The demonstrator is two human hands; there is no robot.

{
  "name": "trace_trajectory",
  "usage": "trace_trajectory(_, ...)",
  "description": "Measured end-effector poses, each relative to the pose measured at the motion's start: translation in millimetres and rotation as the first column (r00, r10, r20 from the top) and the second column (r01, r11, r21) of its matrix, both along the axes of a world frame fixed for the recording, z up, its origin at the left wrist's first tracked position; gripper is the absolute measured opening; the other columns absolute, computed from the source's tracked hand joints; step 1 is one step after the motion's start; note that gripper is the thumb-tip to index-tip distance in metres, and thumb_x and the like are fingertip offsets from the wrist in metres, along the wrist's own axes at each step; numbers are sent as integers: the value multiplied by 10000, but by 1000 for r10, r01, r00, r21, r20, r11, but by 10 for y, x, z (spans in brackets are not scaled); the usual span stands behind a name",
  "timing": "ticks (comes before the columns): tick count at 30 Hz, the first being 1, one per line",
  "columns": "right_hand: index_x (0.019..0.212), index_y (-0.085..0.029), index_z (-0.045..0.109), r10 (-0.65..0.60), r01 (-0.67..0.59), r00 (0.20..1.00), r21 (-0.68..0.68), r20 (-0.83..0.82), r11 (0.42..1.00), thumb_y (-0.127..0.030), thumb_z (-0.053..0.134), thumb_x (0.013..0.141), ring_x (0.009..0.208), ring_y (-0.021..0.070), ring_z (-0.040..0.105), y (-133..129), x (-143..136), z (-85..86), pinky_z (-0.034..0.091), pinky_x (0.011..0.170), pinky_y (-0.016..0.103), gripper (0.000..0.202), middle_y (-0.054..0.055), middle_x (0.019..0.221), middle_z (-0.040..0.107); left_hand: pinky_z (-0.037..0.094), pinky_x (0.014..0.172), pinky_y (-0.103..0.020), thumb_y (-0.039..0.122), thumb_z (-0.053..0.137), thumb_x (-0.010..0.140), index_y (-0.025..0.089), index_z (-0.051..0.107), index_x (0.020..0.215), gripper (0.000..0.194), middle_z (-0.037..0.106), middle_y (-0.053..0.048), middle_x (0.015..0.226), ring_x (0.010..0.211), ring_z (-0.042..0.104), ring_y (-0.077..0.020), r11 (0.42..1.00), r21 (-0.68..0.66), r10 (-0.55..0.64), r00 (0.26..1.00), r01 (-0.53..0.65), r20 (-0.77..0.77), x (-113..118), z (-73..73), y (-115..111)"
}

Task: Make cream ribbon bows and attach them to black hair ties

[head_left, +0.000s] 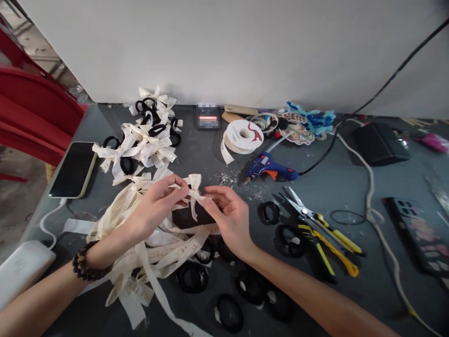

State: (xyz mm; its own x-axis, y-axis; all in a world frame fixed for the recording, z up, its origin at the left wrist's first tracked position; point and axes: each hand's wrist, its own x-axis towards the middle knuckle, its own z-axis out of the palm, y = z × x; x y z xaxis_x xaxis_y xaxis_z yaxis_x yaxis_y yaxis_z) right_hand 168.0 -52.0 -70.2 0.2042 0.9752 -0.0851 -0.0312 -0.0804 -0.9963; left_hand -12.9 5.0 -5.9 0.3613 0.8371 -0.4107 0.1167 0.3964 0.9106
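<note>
A small cream ribbon bow (194,187) is held up between both hands above the table. My left hand (163,199) pinches its left side between thumb and fingers. On the right side, my right hand (229,213) grips the bow the same way, with its fingers curled. Loose printed cream ribbon (185,255) lies in a heap under my left forearm and below the hands. Several black hair ties (192,277), some with small white bits on them, lie below and to the right of the hands. Finished-looking bows on black ties form a pile (145,140) at the back left.
Behind the hands are a ribbon spool (243,135) and a blue glue gun (271,167) with a black cable. Scissors (308,215) and yellow-black pliers (317,248) lie right. Phones rest at the left (73,169) and right (417,234). A white wall (231,51) stands behind.
</note>
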Motion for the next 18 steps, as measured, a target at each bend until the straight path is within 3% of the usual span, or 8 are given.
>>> trace_trajectory(4,941,-239,794,0,-1,999,13,50,1000,-401,821,886,769,187,732,8,-2,9,531,661,305,173,41,897,827,535,719,-271,479,776,888,216,651,924,294,692,-7,814,793,687,-175,1000,-3,-5,1000,5,-21,8,-2,-12)
trace_trajectory(8,957,-244,792,29,-32,993,24,111,999,-412,829,883,696,162,673,-5,8,0,511,634,296,188,20,848,801,346,496,-225,474,884,806,230,605,999,418,630,42,648,562,566,-127,996,29,-81,990,85,-111,0,-40,-37)
trace_trajectory(11,975,-253,790,49,-55,990,46,132,997,-411,803,913,724,166,673,-20,14,-16,530,675,305,170,18,865,793,283,446,-218,496,846,852,214,631,997,383,582,57,596,475,484,-96,997,34,-67,992,71,-107,-2,-82,-45)
trace_trajectory(14,969,-256,778,36,-45,993,72,112,996,-413,787,930,782,174,694,-19,17,-32,549,724,312,161,18,886,788,329,458,-222,508,831,866,193,675,975,368,606,39,625,488,505,-97,1000,3,-31,998,31,-60,0,-111,-34)
trace_trajectory(18,981,-258,765,21,-28,995,71,96,997,-409,772,942,808,175,695,-2,17,-45,551,741,314,156,21,910,784,455,593,-234,471,864,842,165,701,898,351,679,1,725,623,589,-114,1000,7,21,1000,-21,2,8,-122,-17)
